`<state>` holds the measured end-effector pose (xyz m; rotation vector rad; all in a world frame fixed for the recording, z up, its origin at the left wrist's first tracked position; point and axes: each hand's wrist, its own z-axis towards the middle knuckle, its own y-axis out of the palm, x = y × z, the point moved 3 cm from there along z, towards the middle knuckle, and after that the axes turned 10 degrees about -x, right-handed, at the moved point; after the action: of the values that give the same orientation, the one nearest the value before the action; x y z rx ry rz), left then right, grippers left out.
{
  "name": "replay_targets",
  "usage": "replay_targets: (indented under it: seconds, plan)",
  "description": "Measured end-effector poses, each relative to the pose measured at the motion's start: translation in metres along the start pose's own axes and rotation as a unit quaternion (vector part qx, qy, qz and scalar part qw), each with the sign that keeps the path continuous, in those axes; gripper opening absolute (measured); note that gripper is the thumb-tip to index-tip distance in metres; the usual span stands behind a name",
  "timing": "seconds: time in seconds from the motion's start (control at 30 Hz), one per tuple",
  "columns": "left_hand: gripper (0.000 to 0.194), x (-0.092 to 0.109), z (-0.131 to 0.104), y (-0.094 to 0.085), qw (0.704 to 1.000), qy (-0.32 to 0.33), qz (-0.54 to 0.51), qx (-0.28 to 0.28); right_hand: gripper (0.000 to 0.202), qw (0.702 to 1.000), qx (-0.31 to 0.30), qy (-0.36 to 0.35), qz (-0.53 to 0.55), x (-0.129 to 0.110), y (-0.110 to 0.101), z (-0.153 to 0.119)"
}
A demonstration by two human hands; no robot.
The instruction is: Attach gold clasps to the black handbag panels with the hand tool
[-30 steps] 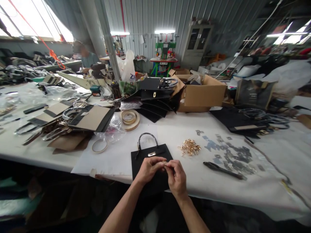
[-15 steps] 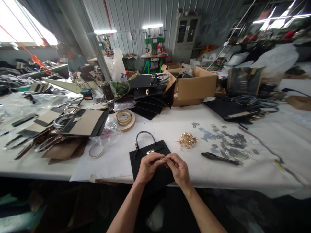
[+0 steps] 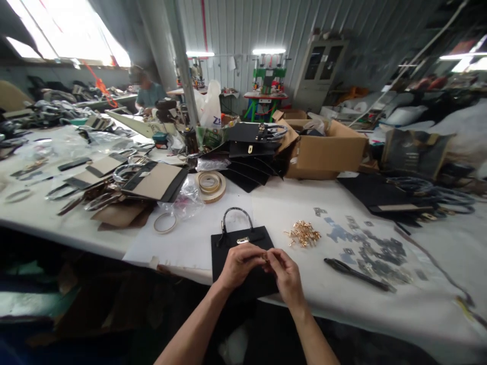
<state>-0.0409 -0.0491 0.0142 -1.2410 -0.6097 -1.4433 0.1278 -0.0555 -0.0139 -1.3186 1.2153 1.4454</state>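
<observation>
A black handbag (image 3: 224, 253) lies on the table's front edge, its single handle (image 3: 237, 211) pointing away from me and a metal clasp (image 3: 242, 240) on its upper part. Over the bag, my left hand (image 3: 243, 263) and my right hand (image 3: 286, 274) meet fingertip to fingertip, both closed in a pinch. Between them is a small gold metal fitting (image 3: 265, 257), mostly covered by the fingers. Right of the bag sits a pile of gold fittings (image 3: 304, 233). A black slim tool, like a cutter or pen (image 3: 359, 275), lies nearer to my right hand.
Flat grey metal plates (image 3: 380, 248) are scattered to the right. Tape rolls (image 3: 210, 186), a loose ring (image 3: 165, 223) and stacked bag parts (image 3: 155, 181) lie left. Behind stand black bags (image 3: 247, 139) and a cardboard box (image 3: 327, 154). Another person (image 3: 150, 94) sits far left.
The view has swung left, so things sit further right in it. Both hands stay together over the handbag; their fingers now cover more of the gold fitting.
</observation>
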Motion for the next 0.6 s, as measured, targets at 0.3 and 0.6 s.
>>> replay_targets:
  seconds: [0.3,0.6]
  plan:
    - [0.037,0.001,-0.026,0.008,0.998,0.035,0.043,-0.023,0.038,0.966,-0.161,0.165,0.116,0.014,-0.015,-0.006]
    - [0.077,0.009,-0.029,-0.010,0.996,0.018,0.087,-0.030,0.037,0.961,-0.169,0.143,0.168,0.012,-0.012,-0.007]
